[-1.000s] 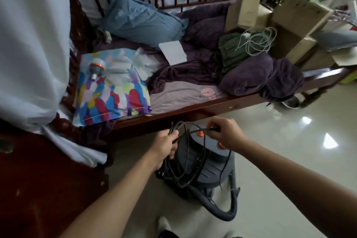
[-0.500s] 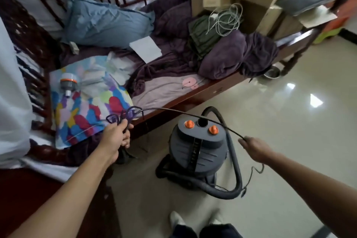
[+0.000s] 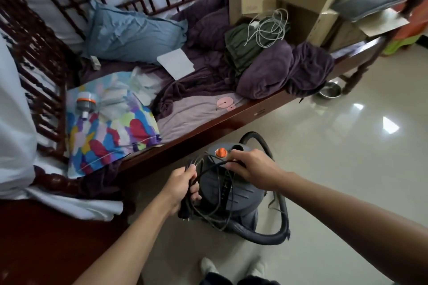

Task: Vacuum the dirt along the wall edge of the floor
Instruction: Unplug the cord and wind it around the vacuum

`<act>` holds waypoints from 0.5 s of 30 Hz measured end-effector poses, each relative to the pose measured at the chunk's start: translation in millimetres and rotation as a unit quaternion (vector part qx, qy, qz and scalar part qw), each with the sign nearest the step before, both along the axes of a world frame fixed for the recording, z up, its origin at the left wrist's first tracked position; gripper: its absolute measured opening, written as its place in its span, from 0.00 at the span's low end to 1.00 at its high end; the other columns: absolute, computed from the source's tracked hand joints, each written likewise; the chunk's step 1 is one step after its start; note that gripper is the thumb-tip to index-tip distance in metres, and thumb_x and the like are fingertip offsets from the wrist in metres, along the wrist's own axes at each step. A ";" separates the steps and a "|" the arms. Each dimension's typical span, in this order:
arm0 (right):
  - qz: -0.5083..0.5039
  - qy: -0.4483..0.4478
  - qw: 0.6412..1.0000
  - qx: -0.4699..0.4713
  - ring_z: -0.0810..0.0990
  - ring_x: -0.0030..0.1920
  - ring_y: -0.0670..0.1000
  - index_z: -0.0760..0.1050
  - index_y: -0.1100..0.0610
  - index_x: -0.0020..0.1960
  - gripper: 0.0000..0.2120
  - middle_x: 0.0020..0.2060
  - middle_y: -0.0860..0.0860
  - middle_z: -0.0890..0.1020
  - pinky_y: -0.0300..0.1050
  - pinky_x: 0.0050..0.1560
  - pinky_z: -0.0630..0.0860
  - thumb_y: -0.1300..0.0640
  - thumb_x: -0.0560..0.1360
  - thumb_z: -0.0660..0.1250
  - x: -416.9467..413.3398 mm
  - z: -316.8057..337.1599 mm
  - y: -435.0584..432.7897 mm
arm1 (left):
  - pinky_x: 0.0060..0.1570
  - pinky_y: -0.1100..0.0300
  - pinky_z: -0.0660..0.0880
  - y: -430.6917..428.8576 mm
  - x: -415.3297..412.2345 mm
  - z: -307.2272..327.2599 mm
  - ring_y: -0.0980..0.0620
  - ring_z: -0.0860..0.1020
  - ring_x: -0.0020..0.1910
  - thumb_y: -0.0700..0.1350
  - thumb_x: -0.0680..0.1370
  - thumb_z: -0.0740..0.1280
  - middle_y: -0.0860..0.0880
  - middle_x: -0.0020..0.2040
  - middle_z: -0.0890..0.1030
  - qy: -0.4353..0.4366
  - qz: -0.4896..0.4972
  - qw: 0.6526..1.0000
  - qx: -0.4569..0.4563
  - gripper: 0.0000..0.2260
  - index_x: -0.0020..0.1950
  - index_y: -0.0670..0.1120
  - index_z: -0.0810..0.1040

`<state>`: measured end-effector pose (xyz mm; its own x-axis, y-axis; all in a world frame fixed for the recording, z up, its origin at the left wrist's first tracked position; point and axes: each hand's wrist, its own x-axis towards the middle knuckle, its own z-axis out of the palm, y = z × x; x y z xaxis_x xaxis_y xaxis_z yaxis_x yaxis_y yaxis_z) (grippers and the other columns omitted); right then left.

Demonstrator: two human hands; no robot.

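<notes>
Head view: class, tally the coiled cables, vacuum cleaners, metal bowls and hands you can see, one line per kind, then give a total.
Coiled cables: 2 (black power cord, white cable)
Vacuum cleaner: 1
Metal bowl: 1
Hands: 2 (left hand, right hand)
Total: 6

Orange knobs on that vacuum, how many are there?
1 shows: the orange knob sits on the vacuum top, beside the right hand. That hand covers part of the top, so another may be hidden.

Grey vacuum [image 3: 240, 194] on glossy floor [image 3: 347, 180] beside bed [image 3: 254, 111].
</notes>
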<state>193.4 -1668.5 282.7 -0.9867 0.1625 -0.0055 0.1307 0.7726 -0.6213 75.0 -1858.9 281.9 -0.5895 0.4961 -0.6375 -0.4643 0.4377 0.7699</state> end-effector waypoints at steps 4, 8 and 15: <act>-0.102 -0.183 0.976 0.058 0.79 0.45 0.56 0.73 0.51 0.44 0.10 0.39 0.50 0.79 0.46 0.40 0.71 0.45 0.77 0.67 28.4 -42.9 58.7 | 0.25 0.62 0.61 5.0 -5.4 4.3 0.55 0.57 0.19 0.49 0.84 0.55 0.50 0.24 0.60 0.028 0.015 0.999 -0.016 0.15 0.39 0.45 0.65; -0.268 -0.347 0.896 0.071 0.81 0.54 0.59 0.76 0.55 0.46 0.09 0.49 0.59 0.83 0.44 0.44 0.70 0.50 0.79 0.64 109.5 -101.1 138.4 | 0.24 0.62 0.61 -11.8 -21.3 6.3 0.55 0.57 0.19 0.50 0.84 0.55 0.51 0.25 0.61 0.059 0.043 0.997 -0.037 0.15 0.39 0.45 0.65; -0.294 -0.284 0.911 -0.052 0.81 0.42 0.58 0.76 0.56 0.45 0.15 0.37 0.54 0.82 0.48 0.44 0.75 0.48 0.82 0.58 114.0 -114.1 127.5 | 0.46 0.53 0.77 -23.6 -17.9 -11.3 0.47 0.80 0.42 0.45 0.84 0.56 0.42 0.45 0.82 0.123 -0.015 0.986 -0.113 0.15 0.43 0.38 0.73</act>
<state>307.4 -1541.0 168.6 -0.5628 0.6317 -0.5332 0.8260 0.4063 -0.3906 57.2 -1882.5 270.5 -0.7280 0.3774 -0.5724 -0.2597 0.6208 0.7397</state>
